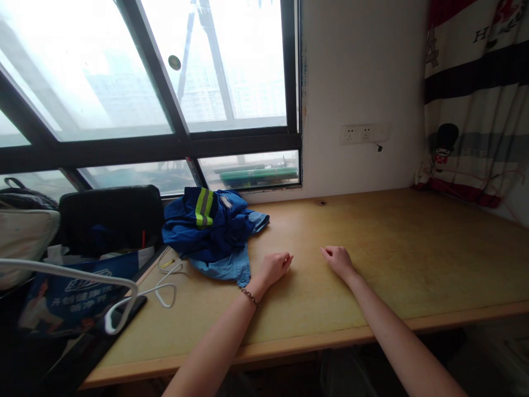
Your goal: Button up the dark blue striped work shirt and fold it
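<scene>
My left hand [276, 266] rests on the wooden table [397, 259] with its fingers curled loosely inward, and nothing shows inside them. A beaded bracelet circles that wrist. My right hand [336, 258] lies a little to the right, also curled, knuckles up, holding nothing visible. A crumpled blue garment with a yellow reflective stripe [212, 231] lies just left of my left hand, close to it but apart from it.
A white cable [165, 286] loops on the table beside a dark phone or tablet [128, 309]. Bags [82, 275] and a black case [111, 218] crowd the left. A window is behind; wall sockets [366, 133] and a curtain [475, 110] are to the right.
</scene>
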The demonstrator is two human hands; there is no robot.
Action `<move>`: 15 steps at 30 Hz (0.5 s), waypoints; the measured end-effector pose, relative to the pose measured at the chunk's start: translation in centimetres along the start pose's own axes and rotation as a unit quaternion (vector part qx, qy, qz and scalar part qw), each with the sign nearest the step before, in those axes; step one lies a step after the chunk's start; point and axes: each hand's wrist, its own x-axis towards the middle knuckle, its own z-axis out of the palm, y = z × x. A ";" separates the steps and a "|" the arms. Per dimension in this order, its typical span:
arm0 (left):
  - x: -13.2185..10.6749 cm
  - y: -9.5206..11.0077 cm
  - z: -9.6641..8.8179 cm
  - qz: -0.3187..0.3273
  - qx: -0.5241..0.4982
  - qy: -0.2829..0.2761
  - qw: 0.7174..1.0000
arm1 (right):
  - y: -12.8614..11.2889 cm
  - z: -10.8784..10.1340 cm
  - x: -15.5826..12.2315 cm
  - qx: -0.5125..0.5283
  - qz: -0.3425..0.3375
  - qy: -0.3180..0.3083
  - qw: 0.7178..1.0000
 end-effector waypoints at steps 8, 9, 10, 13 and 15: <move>-0.1 0.0 0.2 0.001 0.005 -0.001 1.000 | 0.1 0.1 0.0 -0.001 -0.002 0.003 1.000; -0.1 0.0 0.2 -0.005 0.009 -0.001 1.000 | 0.1 0.1 0.0 -0.001 -0.002 0.004 1.000; 0.0 0.1 0.1 -0.017 0.015 0.002 1.000 | 0.1 0.1 0.0 -0.001 -0.001 0.004 1.000; 0.3 -0.1 -1.0 -0.078 0.057 0.052 0.994 | 0.0 0.0 0.0 0.000 0.000 0.003 1.000; 0.6 -0.6 -2.6 -0.132 0.102 0.122 0.978 | 0.0 0.0 0.0 0.001 -0.001 0.002 1.000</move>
